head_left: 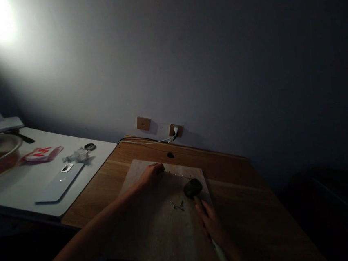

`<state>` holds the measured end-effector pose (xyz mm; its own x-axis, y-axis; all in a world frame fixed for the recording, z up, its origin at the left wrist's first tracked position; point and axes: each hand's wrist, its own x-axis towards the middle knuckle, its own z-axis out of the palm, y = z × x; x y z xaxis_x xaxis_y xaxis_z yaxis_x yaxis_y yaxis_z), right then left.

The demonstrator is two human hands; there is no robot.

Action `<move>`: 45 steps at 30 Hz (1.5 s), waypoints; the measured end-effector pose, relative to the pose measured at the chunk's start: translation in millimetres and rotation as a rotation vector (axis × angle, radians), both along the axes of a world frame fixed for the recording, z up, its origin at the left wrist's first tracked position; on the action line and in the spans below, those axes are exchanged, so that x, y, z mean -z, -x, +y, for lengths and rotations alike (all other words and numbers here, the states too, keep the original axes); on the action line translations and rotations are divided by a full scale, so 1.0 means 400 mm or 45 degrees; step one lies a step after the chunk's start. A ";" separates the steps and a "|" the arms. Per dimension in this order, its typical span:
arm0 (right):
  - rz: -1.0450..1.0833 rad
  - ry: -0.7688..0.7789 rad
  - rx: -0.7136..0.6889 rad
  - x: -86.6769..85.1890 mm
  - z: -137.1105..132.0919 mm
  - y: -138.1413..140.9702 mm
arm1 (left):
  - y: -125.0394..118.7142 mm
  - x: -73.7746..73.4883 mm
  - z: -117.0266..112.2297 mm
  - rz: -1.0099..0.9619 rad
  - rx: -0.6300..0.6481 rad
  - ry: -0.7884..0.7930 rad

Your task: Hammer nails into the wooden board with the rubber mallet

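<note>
A pale wooden board [158, 226] lies on a brown wooden desk [234, 182]. My left hand [152, 174] rests near the board's far edge with its fingers closed in a pinch at the end of a row of small nails [180, 176]; what it pinches is too small to make out. My right hand [212, 222] grips the handle of a dark-headed mallet [193, 188], whose head hovers just above the board near the nail row. A few loose nails [177, 205] lie on the board between my hands.
A white table [22, 182] adjoins the desk on the left, carrying a phone [60, 182], a red and white packet [41, 153], crumpled plastic and a bowl. Wall sockets with a white cable [150, 141] sit behind the desk. The scene is dim.
</note>
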<state>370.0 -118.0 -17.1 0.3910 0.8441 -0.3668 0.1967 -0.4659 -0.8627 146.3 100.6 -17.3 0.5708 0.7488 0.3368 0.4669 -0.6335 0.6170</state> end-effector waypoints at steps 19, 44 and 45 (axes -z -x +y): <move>0.016 -0.014 0.024 0.002 0.002 0.006 | -0.003 0.015 0.004 -0.065 -0.052 0.004; -0.039 -0.010 0.008 0.016 -0.002 -0.002 | -0.005 0.020 0.001 0.007 -0.025 -0.025; -0.046 -0.017 0.013 0.016 -0.001 0.000 | -0.007 0.018 -0.002 0.019 -0.024 -0.034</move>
<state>370.2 -118.3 -23.3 0.4122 0.8448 -0.3413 0.2232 -0.4568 -0.8611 149.0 100.0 -24.6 0.5619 0.7503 0.3484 0.4876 -0.6406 0.5932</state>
